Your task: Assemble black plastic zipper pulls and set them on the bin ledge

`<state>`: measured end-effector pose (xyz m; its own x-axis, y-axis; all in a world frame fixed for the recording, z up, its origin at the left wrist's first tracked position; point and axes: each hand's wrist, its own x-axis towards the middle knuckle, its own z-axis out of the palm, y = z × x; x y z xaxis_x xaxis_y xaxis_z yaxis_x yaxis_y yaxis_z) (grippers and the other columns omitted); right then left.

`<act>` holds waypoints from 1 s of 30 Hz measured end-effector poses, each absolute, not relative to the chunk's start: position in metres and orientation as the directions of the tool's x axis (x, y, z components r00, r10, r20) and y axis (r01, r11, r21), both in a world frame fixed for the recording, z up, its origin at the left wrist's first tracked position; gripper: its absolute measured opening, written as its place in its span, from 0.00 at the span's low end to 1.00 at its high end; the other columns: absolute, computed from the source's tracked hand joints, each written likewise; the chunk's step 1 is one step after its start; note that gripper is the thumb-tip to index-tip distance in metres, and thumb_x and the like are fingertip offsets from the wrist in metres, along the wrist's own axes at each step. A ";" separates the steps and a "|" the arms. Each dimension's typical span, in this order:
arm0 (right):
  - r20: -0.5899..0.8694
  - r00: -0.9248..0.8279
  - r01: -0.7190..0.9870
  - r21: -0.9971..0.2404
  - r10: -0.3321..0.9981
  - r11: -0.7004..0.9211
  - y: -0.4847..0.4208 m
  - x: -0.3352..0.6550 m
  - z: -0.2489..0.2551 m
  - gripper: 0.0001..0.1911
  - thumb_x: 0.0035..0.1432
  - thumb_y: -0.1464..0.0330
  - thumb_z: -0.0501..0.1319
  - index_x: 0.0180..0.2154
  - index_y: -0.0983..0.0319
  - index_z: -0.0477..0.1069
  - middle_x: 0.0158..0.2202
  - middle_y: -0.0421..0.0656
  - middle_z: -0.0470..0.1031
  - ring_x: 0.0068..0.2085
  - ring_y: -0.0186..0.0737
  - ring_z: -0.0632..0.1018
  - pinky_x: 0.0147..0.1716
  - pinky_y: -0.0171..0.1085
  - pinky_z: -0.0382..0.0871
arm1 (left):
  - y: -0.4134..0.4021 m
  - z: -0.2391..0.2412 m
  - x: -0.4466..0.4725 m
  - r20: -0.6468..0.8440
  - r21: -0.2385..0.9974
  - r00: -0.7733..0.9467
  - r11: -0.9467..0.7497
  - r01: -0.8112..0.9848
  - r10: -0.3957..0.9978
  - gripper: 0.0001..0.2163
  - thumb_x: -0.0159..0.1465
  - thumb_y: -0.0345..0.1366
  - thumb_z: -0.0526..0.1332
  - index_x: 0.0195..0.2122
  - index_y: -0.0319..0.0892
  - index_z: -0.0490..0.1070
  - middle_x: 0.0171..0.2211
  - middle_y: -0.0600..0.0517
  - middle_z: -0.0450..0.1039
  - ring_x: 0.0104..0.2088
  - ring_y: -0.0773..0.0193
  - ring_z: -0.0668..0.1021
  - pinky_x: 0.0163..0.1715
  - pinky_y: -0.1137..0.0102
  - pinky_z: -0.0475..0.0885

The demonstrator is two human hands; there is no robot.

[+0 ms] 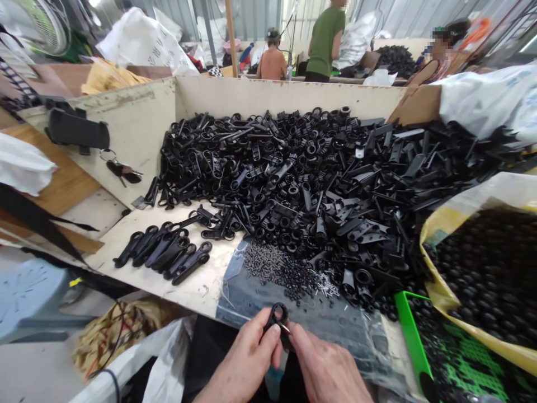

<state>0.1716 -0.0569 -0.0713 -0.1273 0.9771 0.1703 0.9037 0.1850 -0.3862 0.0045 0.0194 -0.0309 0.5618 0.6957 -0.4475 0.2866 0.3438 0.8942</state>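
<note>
At the front edge of the work surface, my left hand [251, 350] is closed on a black plastic ring-ended part [278, 309], its ring upward between thumb and fingers. My right hand [325, 364] is closed against the same part from the right. A dark, slightly shiny piece shows between the hands; its kind is hard to make out. Just beyond them, piles of small grey and black pieces [264, 262] and little silver pins [328, 284] lie on a dark blue cloth [243, 294]. Several long black ring-ended parts [168, 252] lie in a row at the left.
A large heap of black plastic parts [268, 162] fills the walled bench. At right stand a green tray [405, 319] and a yellow-edged sack [436, 280] of round black pieces. Keys [123, 169] hang on the left wall. Several people are in the background.
</note>
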 end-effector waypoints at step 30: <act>0.045 -0.161 0.978 -0.129 0.986 0.165 -0.052 0.167 -0.046 0.23 0.47 0.85 0.55 0.41 0.55 0.59 0.26 0.34 0.79 0.21 0.38 0.82 0.18 0.35 0.54 | 0.018 -0.040 0.008 -0.483 0.873 0.506 0.434 0.221 0.714 0.27 0.65 0.61 0.55 0.48 0.41 0.69 0.19 0.60 0.64 0.20 0.69 0.60 0.22 0.73 0.56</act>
<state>0.1674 -0.0515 -0.0455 -0.1608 0.9860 0.0452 0.9778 0.1654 -0.1289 0.0085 0.0180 -0.0404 0.5064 0.7142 -0.4832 0.2209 0.4342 0.8733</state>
